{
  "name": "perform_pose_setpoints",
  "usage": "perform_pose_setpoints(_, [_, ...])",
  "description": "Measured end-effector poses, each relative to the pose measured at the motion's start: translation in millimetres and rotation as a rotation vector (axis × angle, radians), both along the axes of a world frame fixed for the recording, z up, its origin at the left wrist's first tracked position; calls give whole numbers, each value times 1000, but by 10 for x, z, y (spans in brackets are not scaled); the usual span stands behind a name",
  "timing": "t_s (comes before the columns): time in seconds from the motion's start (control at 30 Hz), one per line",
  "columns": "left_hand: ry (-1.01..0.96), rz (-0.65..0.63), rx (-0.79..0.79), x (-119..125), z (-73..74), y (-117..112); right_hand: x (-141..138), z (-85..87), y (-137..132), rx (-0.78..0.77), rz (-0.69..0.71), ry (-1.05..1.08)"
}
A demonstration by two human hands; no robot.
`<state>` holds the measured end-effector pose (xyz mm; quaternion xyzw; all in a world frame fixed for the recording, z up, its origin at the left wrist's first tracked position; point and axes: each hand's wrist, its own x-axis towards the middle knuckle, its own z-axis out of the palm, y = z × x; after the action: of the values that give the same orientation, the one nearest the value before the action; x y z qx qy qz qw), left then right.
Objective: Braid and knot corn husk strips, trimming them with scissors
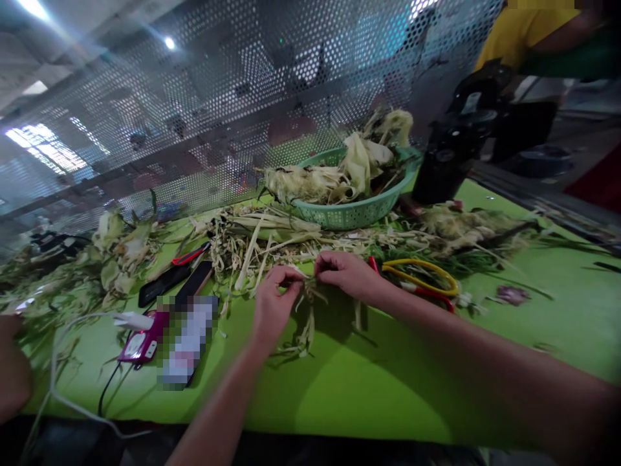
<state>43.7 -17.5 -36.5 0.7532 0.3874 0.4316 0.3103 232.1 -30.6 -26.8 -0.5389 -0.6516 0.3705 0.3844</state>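
My left hand [274, 304] is closed in a pinch at the middle of the green table [378, 401]. My right hand [347, 277] pinches close beside it, and thin dried corn husk strips [305, 333] run between the fingertips. Their knotted-looking ends dangle below the hands, down to the tabletop. Exactly where each finger grips is too small to make out. A heap of husk strips [255, 249] lies just behind my hands. Near my right forearm rest a yellow-handled tool [444, 275] and a red-handled one, both partly covered by the arm.
Behind the heap stands a green plastic basket [334, 217] of husks and corn silk, beside a black container [446, 152]. Leftward lie a red cutter [190, 254], a phone-like slab [189, 340], a purple charger [140, 343] and a white cable [53, 372]. Another person's arm [12, 372] shows far left.
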Motion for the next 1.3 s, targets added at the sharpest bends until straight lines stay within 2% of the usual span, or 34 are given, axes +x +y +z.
perform_pose_setpoints(0.07, [-24,36,-68,-33,3,4,23,13,-15,65,-38,-106])
perform_pose_setpoints(0.13, [-42,64,-122,-50,13,5,30,27,-28,76,-63,-118])
perform_pose_setpoints(0.3, [-69,55,-157,-23,67,-18,-18,54,-40,-112,-13,249])
perform_pose_setpoints(0.37, [-76,55,-152,-11,92,-30,-37,55,-37,-157,28,326])
perform_pose_setpoints(0.67, [-137,15,-294,-19,134,-60,-61,7,-8,-183,42,225])
perform_pose_setpoints(0.87, [-282,-115,-336,-11,134,-70,-56,13,-18,-126,14,213])
perform_pose_setpoints(1.0, [-235,-114,-316,-15,144,-63,-63,-11,-15,-93,14,183])
perform_pose_setpoints(1.2, [-63,-110,-291,-53,129,-40,-69,-39,-6,-98,37,195])
perform_pose_setpoints(1.3, [26,-114,-198,-52,128,-45,-67,-38,-13,-111,30,210])
